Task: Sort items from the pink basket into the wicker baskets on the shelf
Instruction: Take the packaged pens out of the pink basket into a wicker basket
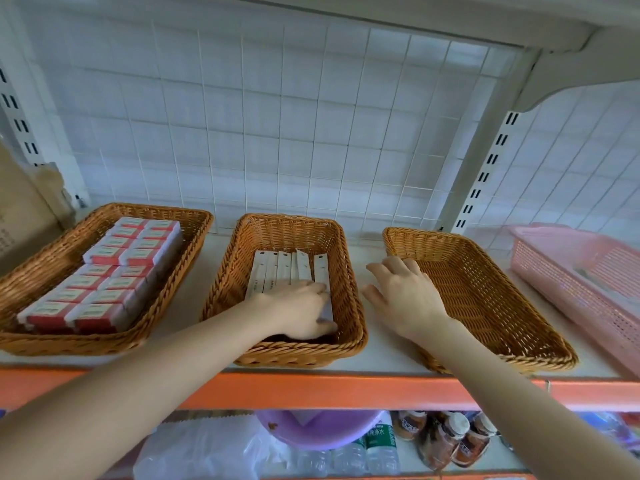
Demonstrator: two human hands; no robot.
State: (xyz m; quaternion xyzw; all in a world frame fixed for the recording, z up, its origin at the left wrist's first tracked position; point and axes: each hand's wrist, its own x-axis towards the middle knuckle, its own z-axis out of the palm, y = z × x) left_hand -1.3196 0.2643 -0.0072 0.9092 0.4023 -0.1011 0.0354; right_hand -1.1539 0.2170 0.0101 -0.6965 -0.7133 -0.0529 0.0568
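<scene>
The left hand (298, 306) is down in the middle wicker basket (294, 355), fingers and thumb seemingly closed round the near end of the rightmost packet (322, 268) in a row of white packets (277, 271). The right hand (407, 296) rests loose-fingered and holding nothing on the rim of the right wicker basket (502, 348). Sorting looks well along: the left wicker basket (104, 342) is packed with red-and-white boxes (114, 271), 1 of 3 baskets holds nothing, and the pink basket (571, 271) at far right shows only a faint shape.
</scene>
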